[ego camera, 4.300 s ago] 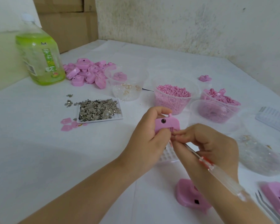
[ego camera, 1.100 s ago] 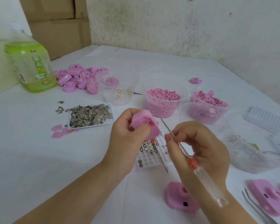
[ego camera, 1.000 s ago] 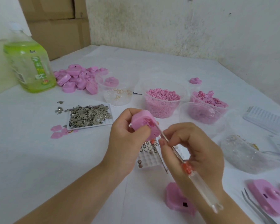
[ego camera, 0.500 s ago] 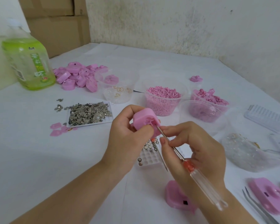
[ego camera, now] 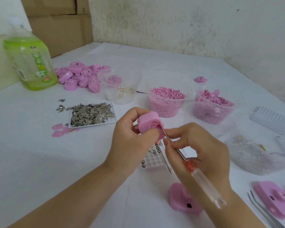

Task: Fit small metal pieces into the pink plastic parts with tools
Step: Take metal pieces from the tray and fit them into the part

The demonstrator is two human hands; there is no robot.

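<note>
My left hand [ego camera: 130, 142] grips a pink plastic part [ego camera: 149, 123] above the table, its slotted side turned toward my right hand. My right hand [ego camera: 199, 150] pinches a screwdriver [ego camera: 202, 178] with a clear handle and orange collar; its thin metal tip sits in the part's opening. Under my hands lies a white compartment tray [ego camera: 152, 160] with small metal pieces. A white tray of loose metal pieces [ego camera: 90, 115] sits to the left.
Another pink part [ego camera: 181, 199] lies near my right wrist and one more pink part [ego camera: 273, 198] at the right, beside tweezers [ego camera: 263, 211]. Clear cups of pink pellets [ego camera: 166, 102], pink bits [ego camera: 212, 102] and rings [ego camera: 122, 94] stand behind. A pink parts pile [ego camera: 79, 76] and green bottle [ego camera: 30, 63] are at the far left.
My left hand turned the pink part over. My right hand brought the screwdriver tip from free air into the part's opening and holds it there.
</note>
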